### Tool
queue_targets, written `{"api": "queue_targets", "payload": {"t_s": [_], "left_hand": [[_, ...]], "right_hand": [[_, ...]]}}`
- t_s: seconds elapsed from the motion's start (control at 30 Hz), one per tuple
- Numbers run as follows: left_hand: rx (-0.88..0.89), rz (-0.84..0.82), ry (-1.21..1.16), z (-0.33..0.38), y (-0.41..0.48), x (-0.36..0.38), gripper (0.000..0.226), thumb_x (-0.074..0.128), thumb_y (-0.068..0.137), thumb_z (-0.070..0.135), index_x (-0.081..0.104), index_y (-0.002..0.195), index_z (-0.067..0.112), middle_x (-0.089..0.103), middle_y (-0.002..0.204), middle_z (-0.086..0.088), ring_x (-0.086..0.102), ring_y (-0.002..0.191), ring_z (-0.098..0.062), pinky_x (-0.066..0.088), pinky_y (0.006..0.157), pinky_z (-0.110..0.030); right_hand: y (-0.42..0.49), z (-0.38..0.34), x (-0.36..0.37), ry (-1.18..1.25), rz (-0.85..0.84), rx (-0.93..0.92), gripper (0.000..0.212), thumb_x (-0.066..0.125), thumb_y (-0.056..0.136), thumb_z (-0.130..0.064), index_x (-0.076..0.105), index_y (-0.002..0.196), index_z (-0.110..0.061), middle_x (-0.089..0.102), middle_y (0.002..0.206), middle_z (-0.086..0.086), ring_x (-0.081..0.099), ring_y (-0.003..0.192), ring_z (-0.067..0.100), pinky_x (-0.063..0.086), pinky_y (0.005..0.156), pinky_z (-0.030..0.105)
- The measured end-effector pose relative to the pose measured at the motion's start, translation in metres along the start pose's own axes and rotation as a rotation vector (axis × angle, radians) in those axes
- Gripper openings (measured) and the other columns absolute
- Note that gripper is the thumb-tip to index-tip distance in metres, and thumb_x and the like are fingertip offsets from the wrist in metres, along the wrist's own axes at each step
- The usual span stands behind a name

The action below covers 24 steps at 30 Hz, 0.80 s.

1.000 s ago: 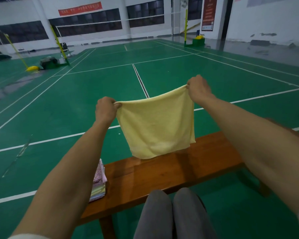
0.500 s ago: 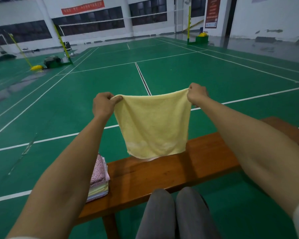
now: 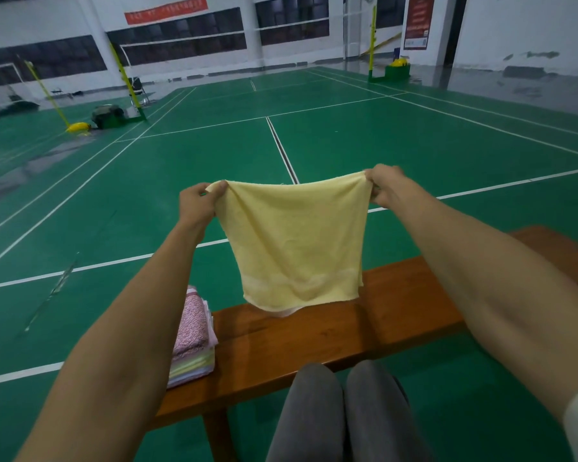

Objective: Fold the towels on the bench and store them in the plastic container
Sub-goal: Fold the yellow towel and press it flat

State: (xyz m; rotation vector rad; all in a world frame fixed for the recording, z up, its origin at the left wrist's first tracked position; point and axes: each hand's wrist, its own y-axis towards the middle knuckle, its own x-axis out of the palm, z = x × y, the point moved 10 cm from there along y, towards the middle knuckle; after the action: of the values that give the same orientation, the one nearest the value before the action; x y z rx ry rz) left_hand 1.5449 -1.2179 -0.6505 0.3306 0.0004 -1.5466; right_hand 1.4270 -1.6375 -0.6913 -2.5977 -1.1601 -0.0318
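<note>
Towel (image 3: 297,248) now hangs lower, hem nearly at the bench (image 3: 397,311); my left hand (image 3: 197,205) and right hand (image 3: 386,186) each pinch a top corner, so I judge it ready for laying down.

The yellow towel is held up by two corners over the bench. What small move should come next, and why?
Probably lower the yellow towel flat onto the bare wooden bench. The left hand and right hand each pinch a top corner, and it hangs open, unfolded, its lower edge just above the wood. The folded stack lies to the left.
</note>
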Motion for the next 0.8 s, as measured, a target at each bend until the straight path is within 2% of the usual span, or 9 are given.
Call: {"api": "queue_targets", "payload": {"t_s": [0.07, 0.13, 0.33, 0.43, 0.57, 0.67, 0.8], "left_hand": [[-0.032, 0.020, -0.073, -0.004, -0.001, -0.001, 0.025, 0.074, 0.092, 0.035, 0.071, 0.098, 0.012, 0.066, 0.098, -0.006, 0.062, 0.091, -0.022, 0.058, 0.087, -0.051], [-0.063, 0.040, -0.121, -0.007, -0.001, -0.004, 0.024, 0.075, 0.091, 0.038, 0.069, 0.095, 0.015, 0.066, 0.103, -0.006, 0.063, 0.096, -0.024, 0.059, 0.086, -0.048], [-0.126, -0.030, -0.214, -0.015, -0.003, 0.002, 0.035, 0.082, 0.084, 0.038, 0.073, 0.093, 0.006, 0.069, 0.088, -0.008, 0.064, 0.076, -0.022, 0.062, 0.072, -0.039], [-0.117, -0.062, -0.224, -0.013, -0.005, 0.004, 0.036, 0.080, 0.086, 0.038, 0.073, 0.097, 0.003, 0.069, 0.088, -0.007, 0.065, 0.075, -0.020, 0.062, 0.069, -0.035], [-0.119, -0.048, -0.156, -0.019, -0.005, 0.001, 0.039, 0.078, 0.088, 0.040, 0.074, 0.097, 0.003, 0.067, 0.087, -0.008, 0.064, 0.076, -0.022, 0.063, 0.069, -0.037], [-0.119, -0.040, -0.069, -0.026, -0.004, -0.003, 0.036, 0.076, 0.090, 0.039, 0.071, 0.087, 0.003, 0.064, 0.088, -0.013, 0.062, 0.078, -0.024, 0.064, 0.075, -0.043], [-0.109, -0.006, 0.016, -0.031, -0.005, -0.010, 0.029, 0.079, 0.088, 0.033, 0.071, 0.084, 0.005, 0.067, 0.087, -0.013, 0.064, 0.076, -0.025, 0.063, 0.071, -0.041]], "right_hand": [[-0.007, -0.004, 0.006, 0.014, -0.021, -0.023, 0.029, 0.047, 0.095, 0.002, 0.066, 0.114, -0.010, 0.067, 0.095, 0.008, 0.063, 0.072, 0.020, 0.055, 0.056, 0.030], [-0.008, -0.013, 0.012, 0.035, -0.023, -0.090, 0.032, 0.043, 0.095, 0.004, 0.067, 0.108, -0.013, 0.065, 0.093, 0.006, 0.060, 0.072, 0.017, 0.052, 0.056, 0.026], [-0.009, -0.034, 0.013, -0.108, 0.135, -0.344, 0.023, 0.058, 0.093, -0.007, 0.073, 0.097, -0.024, 0.063, 0.083, -0.012, 0.057, 0.073, 0.009, 0.048, 0.071, 0.023], [-0.008, -0.036, 0.010, -0.153, 0.196, -0.384, 0.020, 0.059, 0.095, -0.012, 0.074, 0.098, -0.025, 0.065, 0.087, -0.014, 0.056, 0.072, 0.004, 0.048, 0.077, 0.023], [-0.006, -0.034, 0.003, -0.189, 0.250, -0.399, 0.014, 0.064, 0.094, -0.019, 0.075, 0.093, -0.028, 0.071, 0.098, -0.009, 0.066, 0.087, 0.013, 0.054, 0.088, 0.028], [0.001, -0.028, 0.002, -0.186, 0.161, -0.365, 0.004, 0.074, 0.088, -0.018, 0.074, 0.088, -0.022, 0.071, 0.093, -0.008, 0.068, 0.096, 0.016, 0.055, 0.093, 0.030], [0.002, -0.026, 0.011, -0.311, -0.110, -0.331, 0.008, 0.080, 0.086, -0.011, 0.074, 0.084, -0.016, 0.074, 0.101, 0.007, 0.070, 0.099, 0.023, 0.061, 0.087, 0.039]]}}
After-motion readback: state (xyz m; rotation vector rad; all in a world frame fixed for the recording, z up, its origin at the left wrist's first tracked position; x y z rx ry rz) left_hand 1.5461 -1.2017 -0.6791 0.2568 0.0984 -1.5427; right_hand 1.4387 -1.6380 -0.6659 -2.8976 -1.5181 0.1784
